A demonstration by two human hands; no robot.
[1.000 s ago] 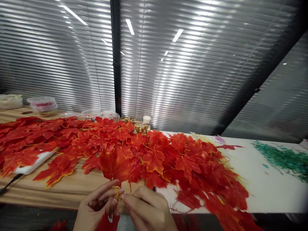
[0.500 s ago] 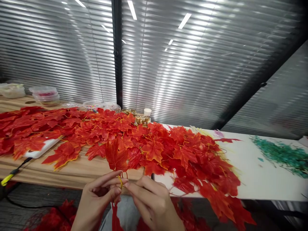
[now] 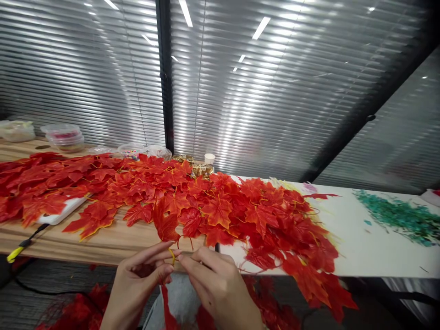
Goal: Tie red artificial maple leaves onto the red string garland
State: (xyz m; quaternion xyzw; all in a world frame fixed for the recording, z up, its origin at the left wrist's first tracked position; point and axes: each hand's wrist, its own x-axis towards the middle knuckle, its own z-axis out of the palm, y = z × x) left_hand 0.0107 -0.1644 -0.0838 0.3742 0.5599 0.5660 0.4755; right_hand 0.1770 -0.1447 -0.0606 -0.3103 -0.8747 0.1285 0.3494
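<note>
My left hand (image 3: 139, 277) is closed in a pinch on the stem of a red artificial maple leaf (image 3: 165, 223), which stands up above the fingers. A yellow stem (image 3: 172, 255) loops around the left fingertips, and a thin reddish stem (image 3: 185, 237) curls just above them. My right hand (image 3: 218, 284) meets the left one, its thumb and forefinger pinched at the end of the yellow stem; the exact grip is partly hidden. Below the left hand hangs another red leaf strip (image 3: 167, 307).
A long pile of red maple leaves (image 3: 220, 211) covers the wooden table (image 3: 137, 243) and spills onto the white table (image 3: 360, 261). Green shreds (image 3: 398, 217) lie at right. Plastic tubs (image 3: 64, 137), a paper cup (image 3: 209, 158) and a white power strip (image 3: 65, 211) stand behind and left.
The reddish stem above the fingers now curls wider to the right, and the upright leaf has tilted a little. Both hands stay together; the view has shifted slightly.
</note>
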